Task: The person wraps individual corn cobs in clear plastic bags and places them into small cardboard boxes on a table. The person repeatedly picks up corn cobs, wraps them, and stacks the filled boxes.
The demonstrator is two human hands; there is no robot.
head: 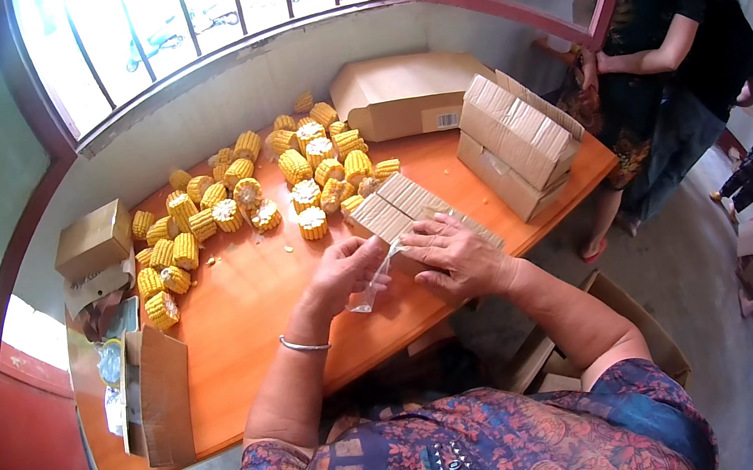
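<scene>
A small flat cardboard box (392, 202) lies before me near the front edge of the orange table. My left hand (352, 266) pinches a clear plastic strip (373, 294), which looks like packing tape; its loose end hangs below the fingers. The strip's upper end reaches the box between my two hands. My right hand (452, 255) lies palm down on the box with its fingers stretched over the cardboard, and covers much of its near side. Beyond my left hand, several cut corn cob pieces (312, 223) stand and lie on the table (259, 339).
Behind the corn rests a larger carton (407, 90), with stacked cardboard boxes (519, 142) to the right. An upright cardboard piece (162, 401) and a small box (92, 240) are at left. An open carton (637, 317) sits on the floor. People (650, 28) stand beyond the table's right end.
</scene>
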